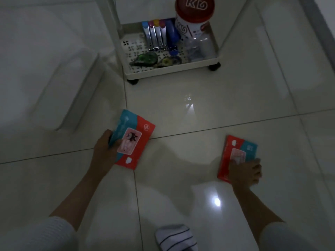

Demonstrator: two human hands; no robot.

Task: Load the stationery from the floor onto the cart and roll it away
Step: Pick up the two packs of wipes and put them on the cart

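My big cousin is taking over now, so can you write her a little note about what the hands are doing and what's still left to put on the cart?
Left hand: its grip is round the left red-and-blue packet, partly lifted off the floor.
Right hand: pressing on the right red-and-blue packet, which lies flat on the floor.
Done: the cart bottom tray already holds staplers, two correction tapes and a red-lidded can.
Left: put both packets on the cart, then roll it away.
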